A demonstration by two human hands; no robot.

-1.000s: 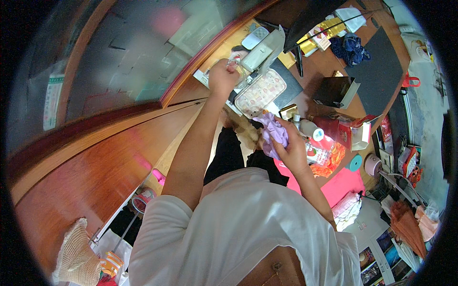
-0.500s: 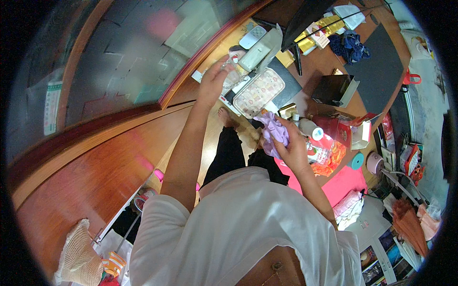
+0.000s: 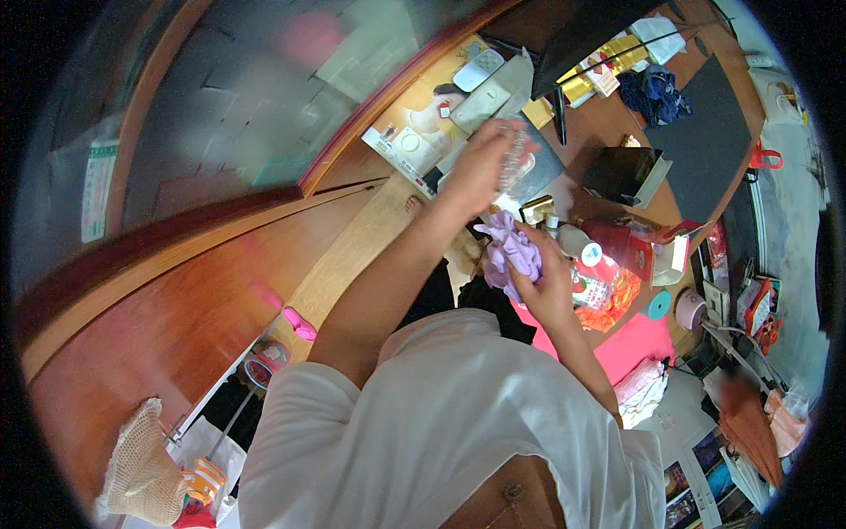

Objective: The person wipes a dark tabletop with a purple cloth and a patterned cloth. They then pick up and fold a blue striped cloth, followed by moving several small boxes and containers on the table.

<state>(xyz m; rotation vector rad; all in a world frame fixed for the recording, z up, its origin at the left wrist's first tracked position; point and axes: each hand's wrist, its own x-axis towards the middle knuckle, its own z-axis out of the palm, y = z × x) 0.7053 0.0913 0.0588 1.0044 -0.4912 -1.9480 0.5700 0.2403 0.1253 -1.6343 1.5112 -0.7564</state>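
Note:
A crumpled lilac cloth [image 3: 509, 256] is bunched in my right hand [image 3: 552, 280], its fingers wrapped round it in front of my body. Over the desk, my left hand [image 3: 480, 172] grips a clear, glittering see-through object [image 3: 515, 157]. Motion blur and the fingers keep its exact kind from showing. The two hands are apart, with the left one farther out. Beneath the left hand lies a pale patterned case, mostly covered from sight. A small gold-coloured item [image 3: 536, 210] sits just beyond the cloth.
Around the hands stand a pale open case [image 3: 485, 99], a black box [image 3: 621, 174], a red box [image 3: 624, 249] and a white bottle [image 3: 578, 245]. A dark screen [image 3: 577, 40] rises at the back. Pink slippers [image 3: 300, 324] lie on the floor, left of my arm.
My left hand has swung right with the clear object, from the desk's left side to over the patterned case. My right hand still holds the lilac cloth in nearly the same place.

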